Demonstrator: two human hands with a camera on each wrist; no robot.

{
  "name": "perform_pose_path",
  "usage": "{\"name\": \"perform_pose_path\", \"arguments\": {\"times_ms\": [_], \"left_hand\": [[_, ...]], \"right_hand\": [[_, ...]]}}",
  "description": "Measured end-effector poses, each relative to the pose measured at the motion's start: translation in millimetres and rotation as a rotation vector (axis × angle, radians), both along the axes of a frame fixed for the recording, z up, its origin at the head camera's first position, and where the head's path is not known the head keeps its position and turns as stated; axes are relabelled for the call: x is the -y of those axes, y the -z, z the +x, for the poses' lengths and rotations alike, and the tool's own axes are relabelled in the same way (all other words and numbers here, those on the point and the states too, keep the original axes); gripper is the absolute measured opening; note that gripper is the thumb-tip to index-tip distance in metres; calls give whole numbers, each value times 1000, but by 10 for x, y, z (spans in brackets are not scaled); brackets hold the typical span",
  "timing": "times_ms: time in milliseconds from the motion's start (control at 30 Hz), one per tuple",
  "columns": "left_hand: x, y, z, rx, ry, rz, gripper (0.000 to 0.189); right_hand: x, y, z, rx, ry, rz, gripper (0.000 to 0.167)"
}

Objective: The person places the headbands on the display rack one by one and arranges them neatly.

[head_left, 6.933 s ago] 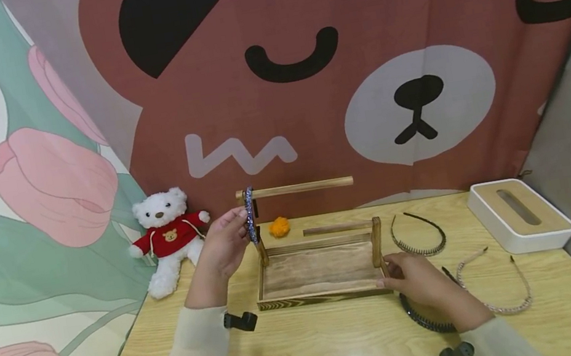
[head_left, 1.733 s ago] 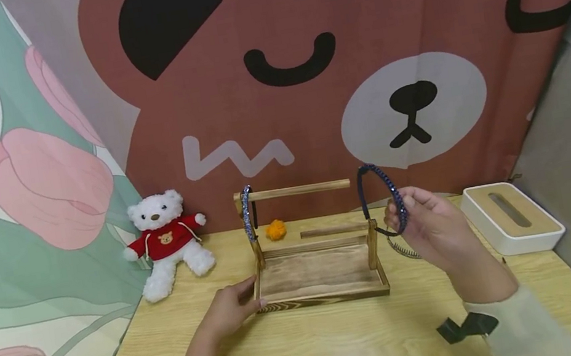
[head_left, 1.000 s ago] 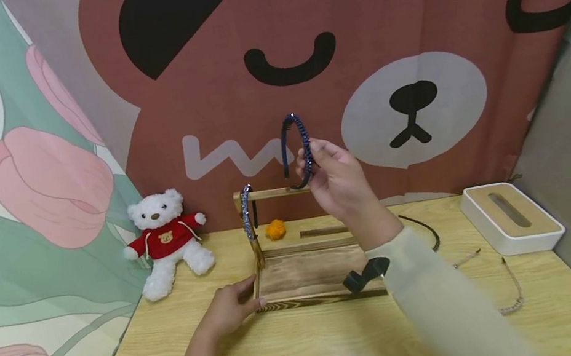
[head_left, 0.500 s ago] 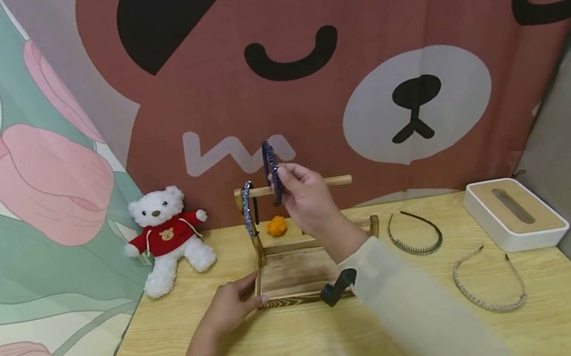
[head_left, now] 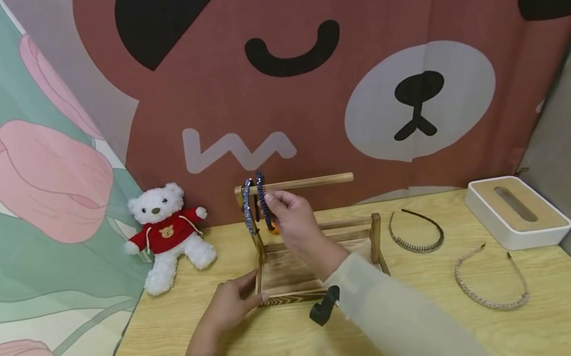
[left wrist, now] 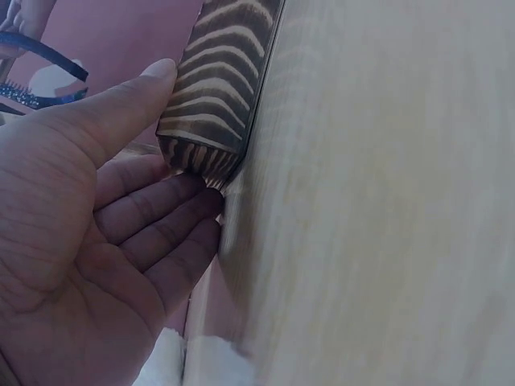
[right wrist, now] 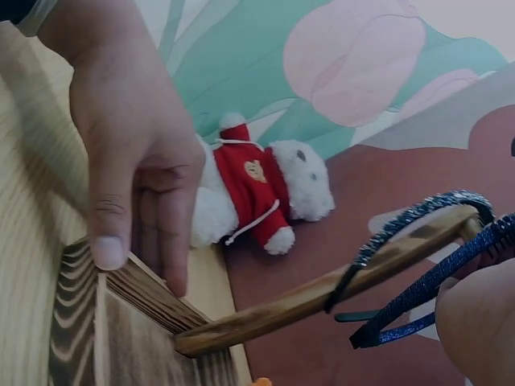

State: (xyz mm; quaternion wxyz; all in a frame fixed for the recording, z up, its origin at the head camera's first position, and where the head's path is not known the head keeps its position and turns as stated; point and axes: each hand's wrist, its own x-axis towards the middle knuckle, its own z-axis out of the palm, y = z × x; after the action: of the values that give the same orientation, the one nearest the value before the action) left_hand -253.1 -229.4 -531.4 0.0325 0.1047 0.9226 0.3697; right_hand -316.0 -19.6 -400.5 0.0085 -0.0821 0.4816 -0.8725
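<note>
In the head view, my right hand (head_left: 300, 228) pinches a dark blue beaded headband (head_left: 262, 189) between thumb and fingers. The headband hangs over the top bar of a wooden rack (head_left: 320, 181), near the bar's left end. Just left of it, a silvery blue glitter headband (head_left: 248, 209) hangs on the same bar. My left hand (head_left: 225, 309) holds the front left corner of the rack's base. In the left wrist view, my thumb lies against one side of the striped wooden corner (left wrist: 217, 76) and my fingers against another. The right wrist view shows only part of my right hand (right wrist: 483, 322).
Two more headbands lie on the table right of the rack: a dark toothed one (head_left: 422, 248) and a pale beaded one (head_left: 499, 305). Behind them sits a white tissue box (head_left: 530, 236). A white teddy bear (head_left: 167, 231) sits at left. An orange puff (head_left: 274, 228) is mostly hidden.
My right hand has brought the dark blue headband from the right, over and down onto the bar beside the glitter headband. My left hand, earlier at the glitter headband, now stays on the rack's corner.
</note>
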Motion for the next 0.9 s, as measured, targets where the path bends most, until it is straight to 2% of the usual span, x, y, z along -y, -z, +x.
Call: {"name": "perform_pose_path", "arguments": {"times_ms": [233,767,900], "left_hand": [[-11,-15,-2,4,-4,3,65],[-20,-11,6,-9,-3,-8,64],[-17,-16,13,-6,-10,-1,64]], "right_hand": [[106,72,10,25,40,29,12],[127,145,-21,48,22,31,12],[84,160,-13,38,26,82,18]]}}
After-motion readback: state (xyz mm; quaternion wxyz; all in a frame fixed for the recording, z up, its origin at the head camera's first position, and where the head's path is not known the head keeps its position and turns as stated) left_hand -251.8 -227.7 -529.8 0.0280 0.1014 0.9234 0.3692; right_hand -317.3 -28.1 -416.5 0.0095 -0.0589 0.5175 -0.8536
